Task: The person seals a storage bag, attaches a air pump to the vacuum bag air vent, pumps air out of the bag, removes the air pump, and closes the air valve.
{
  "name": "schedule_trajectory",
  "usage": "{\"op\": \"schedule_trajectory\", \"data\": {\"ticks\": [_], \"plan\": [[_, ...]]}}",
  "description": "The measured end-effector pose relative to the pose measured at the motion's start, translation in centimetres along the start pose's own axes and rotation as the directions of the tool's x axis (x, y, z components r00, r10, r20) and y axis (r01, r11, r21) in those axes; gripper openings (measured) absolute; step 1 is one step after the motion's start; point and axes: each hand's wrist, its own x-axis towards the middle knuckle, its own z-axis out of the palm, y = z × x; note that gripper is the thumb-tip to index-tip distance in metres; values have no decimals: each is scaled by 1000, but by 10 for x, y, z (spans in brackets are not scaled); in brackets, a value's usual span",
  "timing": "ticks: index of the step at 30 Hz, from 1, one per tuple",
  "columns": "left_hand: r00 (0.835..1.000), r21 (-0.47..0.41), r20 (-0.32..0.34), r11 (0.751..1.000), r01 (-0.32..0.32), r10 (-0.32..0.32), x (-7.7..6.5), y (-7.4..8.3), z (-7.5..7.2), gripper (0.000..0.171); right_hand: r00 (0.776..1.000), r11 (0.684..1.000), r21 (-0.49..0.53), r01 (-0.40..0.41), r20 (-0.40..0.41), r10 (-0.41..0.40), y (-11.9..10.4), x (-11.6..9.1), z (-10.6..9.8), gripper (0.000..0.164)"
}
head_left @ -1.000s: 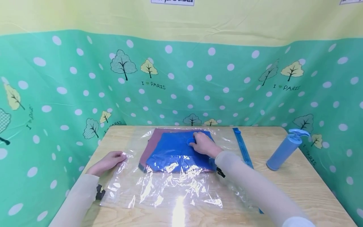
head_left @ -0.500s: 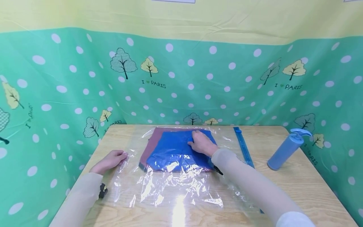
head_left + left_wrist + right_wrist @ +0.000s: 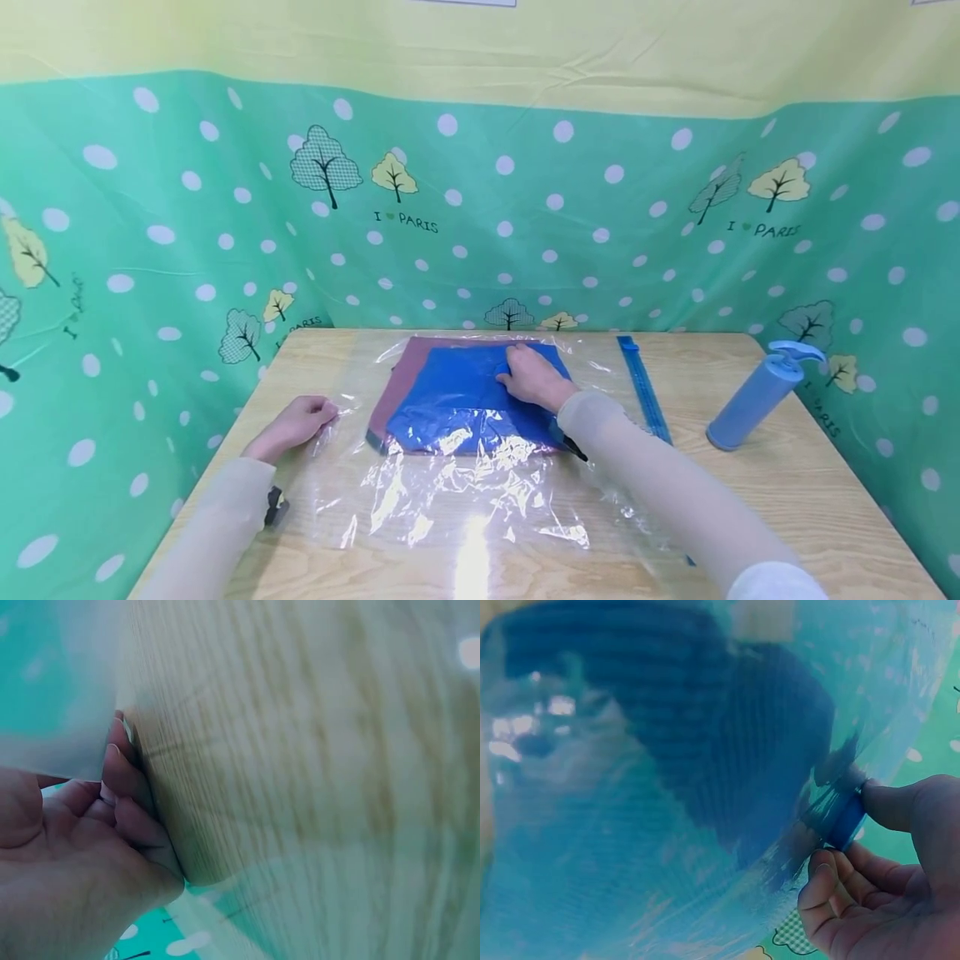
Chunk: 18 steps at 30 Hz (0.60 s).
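Note:
A large clear plastic storage bag [image 3: 450,504] lies across the table, with folded blue fabric [image 3: 450,375] and mauve fabric [image 3: 401,383] inside. At the bag's left side, my left hand [image 3: 297,419] pinches the plastic edge between thumb and fingers, its fingers low over the wood. My right hand [image 3: 534,377] is over the folded fabric. Its thumb and fingers pinch a small blue valve cap [image 3: 847,821] on the bag, mostly hidden by the hand in the head view. Through the plastic, the right wrist view shows ribbed cloth [image 3: 675,697].
A blue zip strip [image 3: 643,390] closes off the bag's right side, partly behind my right sleeve. Farther right, a blue hand pump [image 3: 753,404] stands upright on the wooden table [image 3: 810,500]. A green dotted curtain [image 3: 480,200] surrounds the table's back and sides.
My left hand has shifted slightly right, drawing the bag's near-left edge inward. My right hand has moved a little left, covering more of the blue valve cap.

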Motion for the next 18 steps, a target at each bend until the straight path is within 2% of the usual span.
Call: {"op": "schedule_trajectory", "data": {"ticks": [6,18], "plan": [[1000,-19,-21,1000,-7,6,-3,-3,1,26,999,999,-11,36,-21,-36,-2,2,1,24],[1000,-13,1,1000,27,-27,2,-4,0,28,999,999,-26,42,-7,-42,0,3,1,23]]}}
